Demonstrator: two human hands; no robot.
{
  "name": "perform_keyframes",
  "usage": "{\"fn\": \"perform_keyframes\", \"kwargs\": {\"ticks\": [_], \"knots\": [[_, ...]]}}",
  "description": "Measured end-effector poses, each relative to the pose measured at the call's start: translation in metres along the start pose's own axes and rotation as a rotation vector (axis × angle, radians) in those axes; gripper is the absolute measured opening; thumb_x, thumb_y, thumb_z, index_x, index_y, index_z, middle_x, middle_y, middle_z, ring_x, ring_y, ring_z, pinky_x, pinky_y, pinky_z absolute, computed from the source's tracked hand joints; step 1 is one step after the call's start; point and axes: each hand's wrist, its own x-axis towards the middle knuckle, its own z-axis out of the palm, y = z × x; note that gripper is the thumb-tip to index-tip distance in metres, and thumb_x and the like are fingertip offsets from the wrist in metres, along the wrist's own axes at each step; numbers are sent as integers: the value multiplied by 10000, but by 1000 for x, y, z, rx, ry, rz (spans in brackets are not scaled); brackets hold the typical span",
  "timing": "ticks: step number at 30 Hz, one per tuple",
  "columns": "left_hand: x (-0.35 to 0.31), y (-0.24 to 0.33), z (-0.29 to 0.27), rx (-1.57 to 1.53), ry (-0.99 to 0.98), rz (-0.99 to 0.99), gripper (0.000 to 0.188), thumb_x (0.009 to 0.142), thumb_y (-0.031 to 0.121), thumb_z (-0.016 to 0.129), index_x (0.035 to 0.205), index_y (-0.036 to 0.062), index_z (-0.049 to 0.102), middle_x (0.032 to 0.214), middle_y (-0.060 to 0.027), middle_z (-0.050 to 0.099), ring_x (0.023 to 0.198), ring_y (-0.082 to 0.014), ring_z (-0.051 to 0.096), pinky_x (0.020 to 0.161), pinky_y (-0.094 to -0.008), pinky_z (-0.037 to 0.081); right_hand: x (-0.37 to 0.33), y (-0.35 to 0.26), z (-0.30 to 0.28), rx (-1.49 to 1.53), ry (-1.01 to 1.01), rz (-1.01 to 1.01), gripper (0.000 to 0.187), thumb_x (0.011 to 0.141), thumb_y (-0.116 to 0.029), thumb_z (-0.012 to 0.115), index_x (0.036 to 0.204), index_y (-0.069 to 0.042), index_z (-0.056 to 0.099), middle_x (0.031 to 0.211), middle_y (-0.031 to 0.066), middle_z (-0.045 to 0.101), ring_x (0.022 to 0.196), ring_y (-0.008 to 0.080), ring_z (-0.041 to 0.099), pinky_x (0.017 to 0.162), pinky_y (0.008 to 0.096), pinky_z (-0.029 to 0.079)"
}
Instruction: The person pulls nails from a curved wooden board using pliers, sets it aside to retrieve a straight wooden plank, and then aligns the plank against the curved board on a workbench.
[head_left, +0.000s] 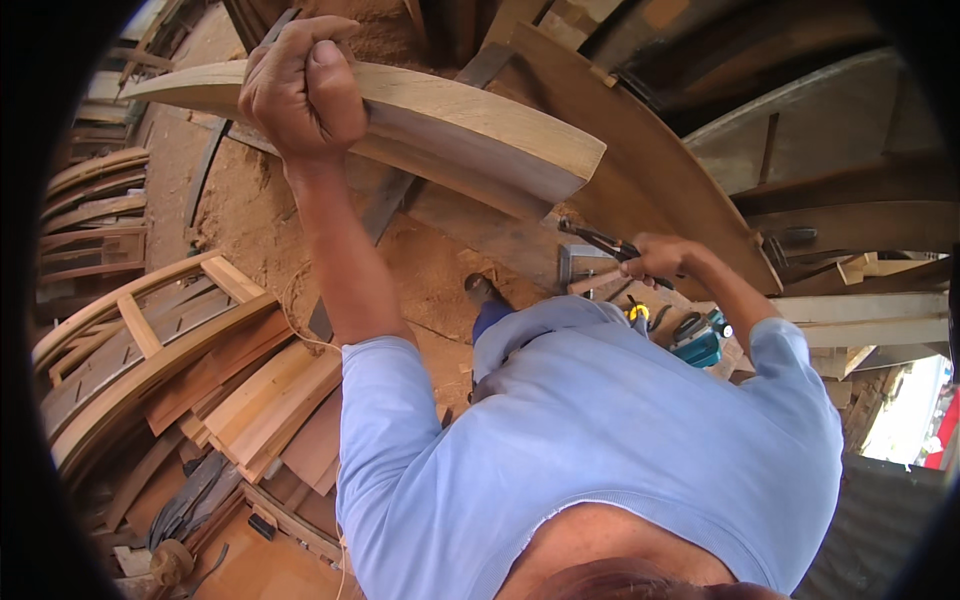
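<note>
My left hand [305, 95] is closed in a fist around a long, thick, curved wooden board [480, 115], raised at the top of the view. The board's squared end points right, toward my other hand. Lower down on the right, my right hand [660, 258] is wrapped round the dark handles of pliers [603, 240]. Their head lies just below the board's end; whether the two touch, I cannot tell. Beneath that hand a metal bracket-like piece [568, 262] shows in part.
A teal power tool [700, 340] and a yellow tape measure [637, 312] lie beside my right side. Curved wooden frames [140, 325] and loose boards [270, 400] are stacked at left. A large curved brown panel [640, 150] leans at right. Sawdust covers the floor [425, 265].
</note>
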Motion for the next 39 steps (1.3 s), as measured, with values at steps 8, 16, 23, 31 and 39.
{"fn": "perform_keyframes", "kwargs": {"ticks": [8, 16, 23, 31, 39], "knots": [[-8, -4, -1, -99, 71, -76, 276, 783, 177, 480, 817, 80, 737, 571, -21, 627, 586, -140, 603, 623, -279, 481, 108, 45, 89, -16, 63, -36, 267, 806, -247, 658, 916, -6, 691, 831, 149, 707, 651, 243, 654, 621, 398, 530], [-15, -2, -21, -78, -15, -116, 374, 875, 246, 483, 929, -41, 717, 650, -84, 652, 606, -122, 588, 574, -253, 439, 187, 77, 123, 507, -159, 63, 257, 849, -190, 673, 1066, -62, 620, 795, 59, 636, 663, 183, 589, 560, 355, 531], [-17, 5, -24, -93, 1, -160, 393, 868, 259, 479, 940, -50, 711, 649, -99, 654, 612, -148, 598, 591, -263, 446, 171, 108, 119, 550, -99, -63, 150, 871, -121, 627, 974, -15, 607, 761, 76, 635, 632, 164, 602, 518, 351, 493], [-18, -42, -27, -77, 2, -168, 403, 874, 243, 447, 928, -52, 716, 732, -124, 687, 636, -200, 640, 620, -315, 503, 59, 93, 112, 1131, 534, -38, 114, 912, -145, 623, 924, -36, 594, 807, 59, 638, 713, 164, 622, 639, 340, 510], [-7, -37, -7, -82, -7, -165, 405, 884, 216, 421, 952, -78, 692, 654, -132, 633, 596, -203, 596, 562, -302, 483, 31, 165, 178, 721, 1300, 376, 394, 903, -297, 588, 1002, 84, 563, 951, 362, 634, 969, 522, 609, 832, 535, 483]]}}
